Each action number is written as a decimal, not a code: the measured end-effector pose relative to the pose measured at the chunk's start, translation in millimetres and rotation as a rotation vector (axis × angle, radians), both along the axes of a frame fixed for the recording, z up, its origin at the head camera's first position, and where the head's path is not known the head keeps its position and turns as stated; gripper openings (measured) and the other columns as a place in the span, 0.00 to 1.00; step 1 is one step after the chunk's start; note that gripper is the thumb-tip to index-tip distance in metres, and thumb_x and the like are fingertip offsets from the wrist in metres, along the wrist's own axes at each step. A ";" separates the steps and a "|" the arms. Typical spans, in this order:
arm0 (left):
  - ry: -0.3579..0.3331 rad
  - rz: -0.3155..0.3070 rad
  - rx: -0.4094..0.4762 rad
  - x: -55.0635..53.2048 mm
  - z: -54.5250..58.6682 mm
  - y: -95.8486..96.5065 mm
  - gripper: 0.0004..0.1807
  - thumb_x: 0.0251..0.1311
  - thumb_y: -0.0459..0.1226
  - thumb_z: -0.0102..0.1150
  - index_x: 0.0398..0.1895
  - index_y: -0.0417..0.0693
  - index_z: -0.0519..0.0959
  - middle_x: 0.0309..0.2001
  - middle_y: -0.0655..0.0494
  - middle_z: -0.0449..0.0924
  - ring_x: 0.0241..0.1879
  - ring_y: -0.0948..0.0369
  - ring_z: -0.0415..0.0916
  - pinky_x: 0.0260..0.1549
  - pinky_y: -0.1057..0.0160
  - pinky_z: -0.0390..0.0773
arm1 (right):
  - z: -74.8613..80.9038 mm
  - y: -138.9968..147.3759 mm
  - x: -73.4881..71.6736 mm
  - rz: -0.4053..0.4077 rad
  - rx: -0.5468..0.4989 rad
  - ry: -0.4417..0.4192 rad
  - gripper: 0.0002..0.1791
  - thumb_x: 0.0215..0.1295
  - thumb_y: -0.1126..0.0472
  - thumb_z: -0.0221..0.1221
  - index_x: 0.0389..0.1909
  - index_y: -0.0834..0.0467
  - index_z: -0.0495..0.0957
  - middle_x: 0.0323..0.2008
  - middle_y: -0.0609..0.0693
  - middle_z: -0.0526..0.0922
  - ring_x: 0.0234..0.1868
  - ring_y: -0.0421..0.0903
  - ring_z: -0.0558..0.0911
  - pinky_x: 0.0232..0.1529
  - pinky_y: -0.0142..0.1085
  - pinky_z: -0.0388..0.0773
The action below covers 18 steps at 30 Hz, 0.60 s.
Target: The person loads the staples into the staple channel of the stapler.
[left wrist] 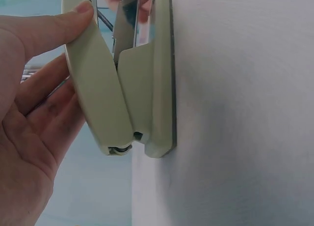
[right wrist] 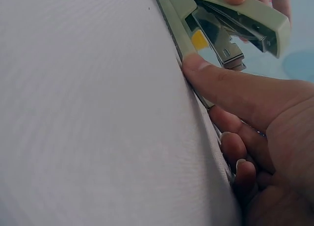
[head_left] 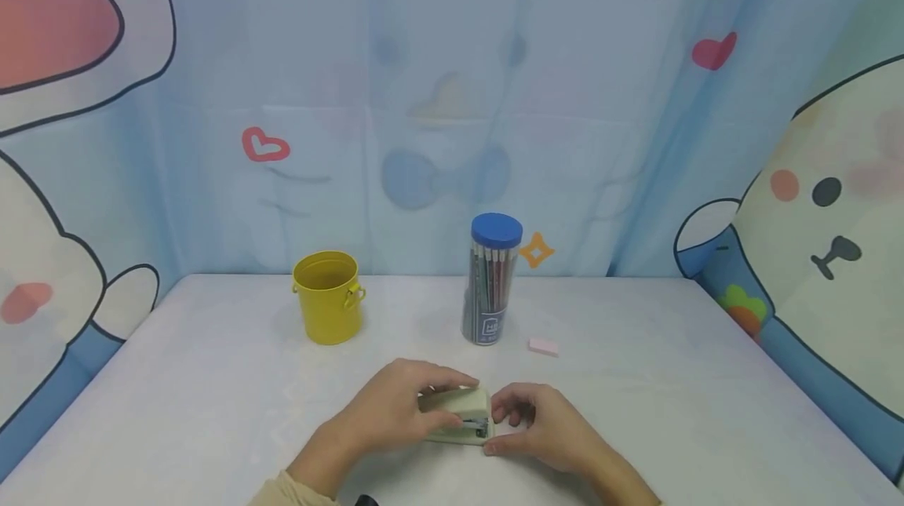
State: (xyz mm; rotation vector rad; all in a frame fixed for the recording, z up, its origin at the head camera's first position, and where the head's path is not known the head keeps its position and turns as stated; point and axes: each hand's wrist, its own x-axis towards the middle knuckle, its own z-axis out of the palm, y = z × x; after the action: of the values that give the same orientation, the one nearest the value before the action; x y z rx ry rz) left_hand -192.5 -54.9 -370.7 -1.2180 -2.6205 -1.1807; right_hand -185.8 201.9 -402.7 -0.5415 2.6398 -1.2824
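A pale green stapler (head_left: 462,401) stands on the white table in front of me, its top cover lifted away from the base. My left hand (head_left: 388,409) grips that cover, thumb on the near side and fingers on the far side. In the left wrist view a metal staple channel (left wrist: 126,24) shows between the raised cover (left wrist: 95,88) and the base (left wrist: 162,78). At the stapler's front end, my right hand (head_left: 551,427) pinches the base, its thumb (right wrist: 225,86) lying on it and the other fingers curled at the end.
A yellow bucket (head_left: 330,310) stands at the back left of the table (head_left: 212,380). Behind the stapler is a clear tub of pencils (head_left: 489,286) with a blue lid. To its right lies a small pink block (head_left: 543,347). A patterned curtain (head_left: 318,59) hangs behind.
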 end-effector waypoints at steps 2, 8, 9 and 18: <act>-0.008 0.004 -0.005 -0.1 -1.6 1.5 0.22 0.57 0.40 0.74 0.57 0.58 0.84 0.49 0.71 0.83 0.49 0.73 0.78 0.51 0.65 0.76 | -0.8 1.3 -0.5 0.009 -0.023 0.002 0.25 0.44 0.53 0.80 0.42 0.56 0.83 0.33 0.43 0.82 0.34 0.42 0.76 0.34 0.32 0.73; -0.031 0.025 -0.043 -0.1 -4.6 4.6 0.21 0.57 0.40 0.74 0.55 0.55 0.85 0.49 0.70 0.83 0.49 0.72 0.78 0.52 0.65 0.75 | -2.0 4.2 -1.7 0.022 -0.054 0.002 0.34 0.44 0.54 0.81 0.53 0.59 0.80 0.35 0.45 0.82 0.35 0.44 0.77 0.33 0.33 0.74; -0.033 0.028 -0.047 0.0 -4.6 5.0 0.21 0.57 0.40 0.74 0.55 0.54 0.85 0.49 0.70 0.83 0.50 0.72 0.78 0.52 0.65 0.75 | -2.1 4.9 -1.9 0.019 -0.057 0.003 0.35 0.43 0.54 0.81 0.54 0.59 0.80 0.36 0.45 0.82 0.35 0.44 0.77 0.33 0.33 0.74; -0.034 0.039 -0.074 -0.5 -2.5 6.7 0.18 0.57 0.42 0.74 0.51 0.54 0.87 0.45 0.73 0.83 0.46 0.74 0.77 0.50 0.66 0.76 | -3.1 12.2 -3.6 0.025 -0.127 -0.017 0.36 0.43 0.57 0.81 0.56 0.60 0.79 0.40 0.49 0.83 0.38 0.45 0.78 0.33 0.32 0.75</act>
State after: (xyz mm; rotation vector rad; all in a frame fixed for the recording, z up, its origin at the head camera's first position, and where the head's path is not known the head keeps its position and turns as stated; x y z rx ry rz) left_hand -193.0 -48.2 -373.2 -1.1623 -2.7227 -1.1174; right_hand -189.4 214.1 -405.8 -0.5774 2.5421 -1.4481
